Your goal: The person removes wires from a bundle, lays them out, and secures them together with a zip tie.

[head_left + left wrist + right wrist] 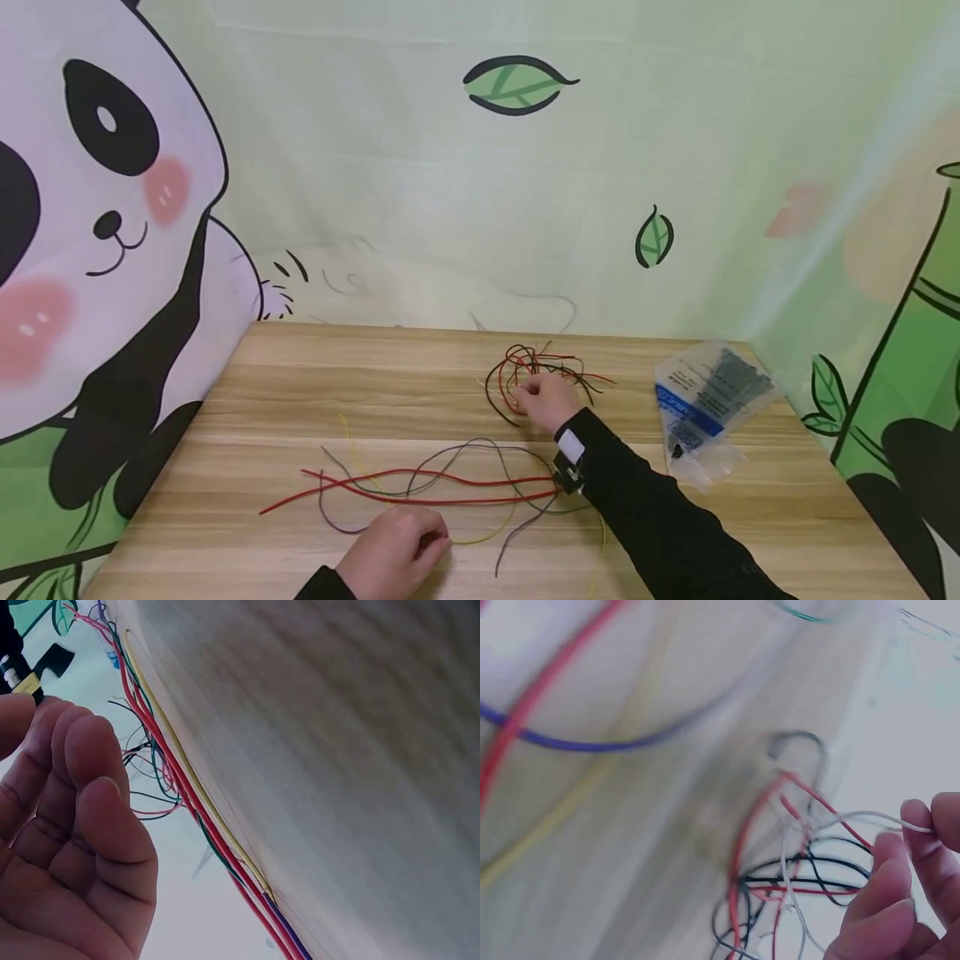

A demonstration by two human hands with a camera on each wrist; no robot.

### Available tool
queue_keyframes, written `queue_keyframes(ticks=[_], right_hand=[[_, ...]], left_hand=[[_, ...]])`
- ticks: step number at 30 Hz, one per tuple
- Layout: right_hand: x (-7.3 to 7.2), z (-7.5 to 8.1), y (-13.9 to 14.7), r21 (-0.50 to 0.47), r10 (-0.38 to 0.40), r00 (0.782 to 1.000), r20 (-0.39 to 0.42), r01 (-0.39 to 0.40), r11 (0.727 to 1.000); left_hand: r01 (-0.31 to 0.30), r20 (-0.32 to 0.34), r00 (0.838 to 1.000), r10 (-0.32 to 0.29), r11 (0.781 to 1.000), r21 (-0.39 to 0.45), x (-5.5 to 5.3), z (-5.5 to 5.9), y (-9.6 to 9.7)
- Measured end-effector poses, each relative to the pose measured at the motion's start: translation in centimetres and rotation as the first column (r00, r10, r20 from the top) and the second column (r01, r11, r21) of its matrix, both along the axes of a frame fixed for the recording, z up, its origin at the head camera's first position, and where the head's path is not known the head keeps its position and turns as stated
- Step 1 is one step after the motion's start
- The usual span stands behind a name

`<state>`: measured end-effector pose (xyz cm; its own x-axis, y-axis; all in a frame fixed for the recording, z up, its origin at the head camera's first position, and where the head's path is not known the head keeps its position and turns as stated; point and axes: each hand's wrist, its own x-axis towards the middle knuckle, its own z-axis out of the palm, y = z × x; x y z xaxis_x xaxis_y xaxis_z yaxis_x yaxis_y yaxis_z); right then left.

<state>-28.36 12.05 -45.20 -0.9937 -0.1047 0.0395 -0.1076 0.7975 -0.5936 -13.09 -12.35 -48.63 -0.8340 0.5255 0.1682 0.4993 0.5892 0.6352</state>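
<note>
At the back of the table, my right hand is at a tangled bundle of red, black and white wires. In the right wrist view, its thumb and finger pinch a thin white wire that runs out of the tangle. My left hand is low at the front, its fingers loosely curled. Nothing shows between those fingers in the left wrist view. Beside it lie loose long wires: two red wires, a yellow wire, a purple wire and a green wire.
A clear plastic bag with a blue band and dark contents lies at the back right. The wooden table meets a printed cloth backdrop with a panda and leaves.
</note>
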Motion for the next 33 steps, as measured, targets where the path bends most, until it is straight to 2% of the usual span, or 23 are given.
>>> queue_keyframes(ticks=[5,7,10,12,15,18,21,26,29,30,33], right_hand=[[-0.5,1.5,1.2,-0.122,-0.083,0.997,-0.001,0.082,0.989],[-0.5,1.8,1.6,-0.172,-0.101,0.995,0.025,0.104,0.980],[-0.4,2.3,2.1,-0.336,-0.106,0.989,0.106,0.136,0.932],[-0.3,2.7,2.5,-0.467,-0.098,0.981,0.165,0.165,0.869],[-0.1,3.4,2.9,-0.645,-0.083,0.966,0.243,0.225,0.730],[0.6,4.0,3.2,-0.758,-0.042,0.960,0.278,0.246,0.604],[1.8,4.1,3.0,-0.824,0.019,0.950,0.313,0.261,0.504],[4.6,3.2,1.9,-0.874,0.136,0.921,0.366,0.291,0.389],[6.2,2.6,1.0,-0.894,0.210,0.904,0.373,0.289,0.341],[6.6,2.4,0.7,-0.898,0.226,0.900,0.373,0.288,0.333],[7.9,1.8,-0.1,-0.914,0.271,0.891,0.364,0.285,0.290]], left_hand=[[-0.004,-0.001,1.000,0.004,1.000,-0.003,0.0,0.0,0.0],[-0.003,0.004,1.000,0.003,1.000,-0.003,0.0,0.0,0.0],[-0.003,0.013,1.000,0.003,1.000,-0.006,0.0,0.0,0.1],[-0.007,0.012,1.000,0.008,1.000,-0.009,0.0,-0.1,0.0],[-0.011,0.019,1.000,0.011,1.000,-0.007,0.0,-0.1,0.0],[-0.015,0.021,1.000,0.015,1.000,-0.003,0.0,-0.2,-0.1],[-0.021,0.022,1.000,0.021,1.000,-0.002,0.0,-0.1,-0.2],[-0.025,-0.015,1.000,0.025,1.000,0.012,-0.2,0.2,0.2],[-0.036,-0.069,0.997,0.038,0.999,0.040,-0.4,0.5,0.8],[-0.043,-0.084,0.995,0.047,0.998,0.051,-0.5,0.6,1.0],[-0.089,-0.111,0.989,0.100,0.991,0.100,-1.0,1.1,1.9]])
